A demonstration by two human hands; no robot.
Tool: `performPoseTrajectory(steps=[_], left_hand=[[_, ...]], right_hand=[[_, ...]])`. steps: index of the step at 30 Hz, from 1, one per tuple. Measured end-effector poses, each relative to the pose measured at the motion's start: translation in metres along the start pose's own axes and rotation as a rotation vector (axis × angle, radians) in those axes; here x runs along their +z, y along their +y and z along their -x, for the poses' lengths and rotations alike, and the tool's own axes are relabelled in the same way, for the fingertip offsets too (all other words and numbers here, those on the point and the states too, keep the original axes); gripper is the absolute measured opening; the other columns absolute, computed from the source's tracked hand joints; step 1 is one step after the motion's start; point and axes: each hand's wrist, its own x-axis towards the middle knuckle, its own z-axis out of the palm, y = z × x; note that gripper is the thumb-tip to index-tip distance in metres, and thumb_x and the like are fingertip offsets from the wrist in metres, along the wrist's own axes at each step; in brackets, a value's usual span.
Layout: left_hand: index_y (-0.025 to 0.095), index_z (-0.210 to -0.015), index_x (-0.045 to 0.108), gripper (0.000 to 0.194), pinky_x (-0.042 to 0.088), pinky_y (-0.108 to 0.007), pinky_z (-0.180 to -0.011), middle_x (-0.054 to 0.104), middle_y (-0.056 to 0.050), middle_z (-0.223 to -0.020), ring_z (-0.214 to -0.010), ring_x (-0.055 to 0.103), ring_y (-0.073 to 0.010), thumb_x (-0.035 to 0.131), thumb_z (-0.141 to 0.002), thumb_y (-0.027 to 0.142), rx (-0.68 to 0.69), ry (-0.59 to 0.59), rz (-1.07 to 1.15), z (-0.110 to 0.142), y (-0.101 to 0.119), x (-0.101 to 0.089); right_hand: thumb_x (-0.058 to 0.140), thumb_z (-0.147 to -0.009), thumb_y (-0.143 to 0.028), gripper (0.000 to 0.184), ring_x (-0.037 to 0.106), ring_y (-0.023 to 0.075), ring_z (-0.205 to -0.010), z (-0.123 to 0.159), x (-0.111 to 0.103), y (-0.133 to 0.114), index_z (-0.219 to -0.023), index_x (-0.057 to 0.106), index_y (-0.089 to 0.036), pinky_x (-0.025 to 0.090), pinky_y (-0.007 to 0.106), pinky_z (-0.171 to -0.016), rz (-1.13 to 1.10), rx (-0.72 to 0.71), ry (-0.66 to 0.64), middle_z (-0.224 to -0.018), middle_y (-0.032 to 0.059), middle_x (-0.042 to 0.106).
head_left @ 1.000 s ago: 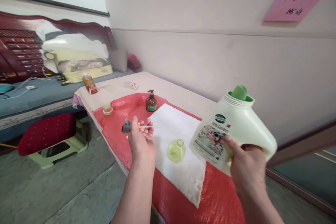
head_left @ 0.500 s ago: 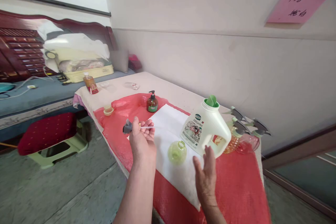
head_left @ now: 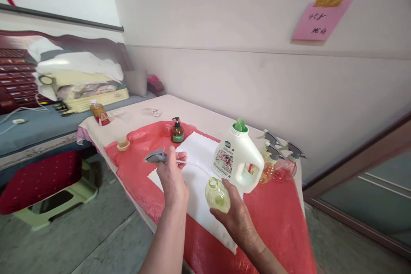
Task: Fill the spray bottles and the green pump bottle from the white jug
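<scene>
My left hand (head_left: 172, 178) is closed on a grey spray trigger head (head_left: 156, 156); its thin clear tube (head_left: 192, 164) runs right toward the mouth of a small round yellow-green bottle (head_left: 217, 195). My right hand (head_left: 236, 217) cups that bottle from below and tilts it over the white cloth (head_left: 199, 154). A white detergent jug (head_left: 236, 160) with a green spout stands upright just behind the small bottle, on the red sheet (head_left: 279, 218).
Three spray bottles (head_left: 276, 162) stand right of the jug. A brown pump bottle (head_left: 176, 131), a small cup (head_left: 122, 144) and an amber bottle (head_left: 99, 113) are farther along the table. A red stool (head_left: 38, 180) is at left. The wall runs behind.
My right hand set the detergent jug down on the table, then took hold of the small yellow-green bottle. My left hand turned the trigger head so its tube points at the bottle mouth.
</scene>
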Motion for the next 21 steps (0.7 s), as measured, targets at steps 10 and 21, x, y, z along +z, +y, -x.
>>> performPoseTrajectory(steps=[10,21], left_hand=[[0.014,-0.083,0.068,0.040,0.047,-0.037,-0.082,0.072,-0.014,-0.093,-0.090,0.066,-0.0264,0.065,-0.080,0.054,-0.261,-0.567,-0.256,0.056,-0.028,0.019],[0.013,-0.087,0.071,0.030,0.047,-0.037,-0.089,0.073,-0.014,-0.103,-0.100,0.065,-0.0282,0.064,-0.082,0.042,-0.517,-0.767,-0.129,0.072,-0.031,0.025]], right_hand=[[0.073,-0.064,-0.023,0.070,0.060,0.0327,-0.101,0.014,-0.040,-0.026,-0.127,0.043,-0.021,0.052,0.053,-0.085,0.307,-0.263,0.196,-0.113,0.0120,0.062],[0.066,-0.064,-0.014,0.078,0.058,0.0301,-0.109,0.013,-0.070,-0.038,-0.136,0.039,-0.024,0.053,0.047,-0.090,0.259,-0.337,0.121,-0.121,0.0115,0.060]])
